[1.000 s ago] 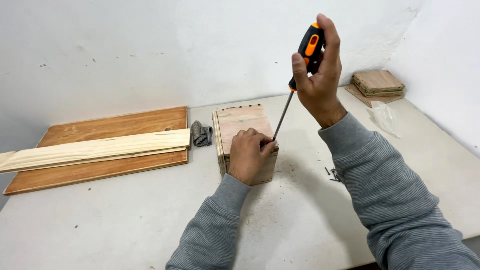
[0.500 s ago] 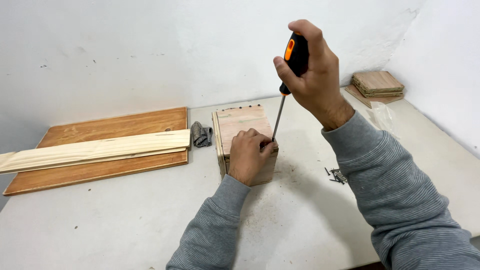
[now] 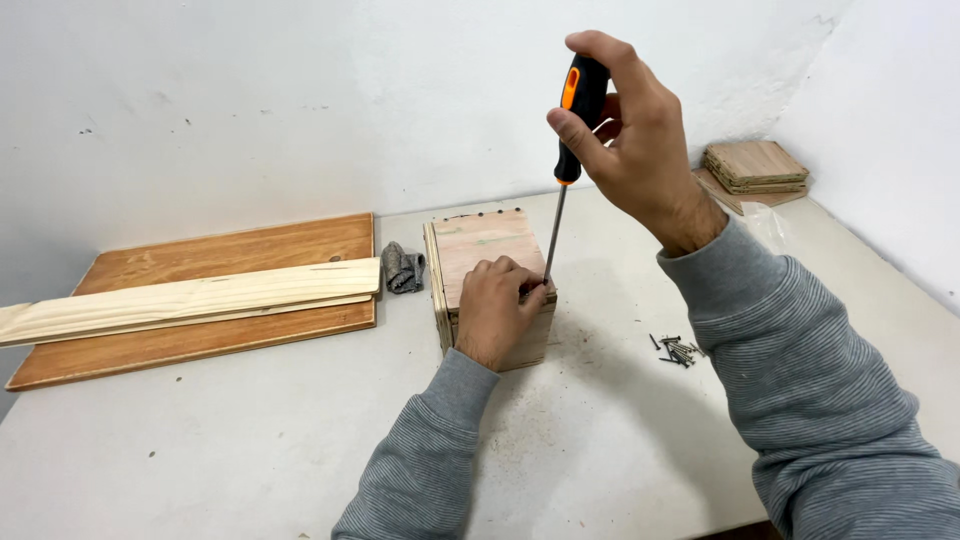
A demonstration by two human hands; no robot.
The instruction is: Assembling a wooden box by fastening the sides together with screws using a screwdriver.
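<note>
Two hands drive a screwdriver into a small plywood box on a white worktop.

The plywood box (image 3: 487,285) sits mid-worktop (image 3: 250,440). The left hand (image 3: 497,312) presses on its near right corner, fingers pinched at the tool tip. The screwdriver (image 3: 566,165) stands nearly upright, tip down, handle toward 12 o'clock, gripped by the right hand (image 3: 640,145). Loose screws (image 3: 678,349) lie at 3 o'clock; boards (image 3: 200,295) at 9 o'clock.

One head-worn camera looks steeply down, close, over the table (image 3: 250,450) toward the white wall (image 3: 300,100).
</note>
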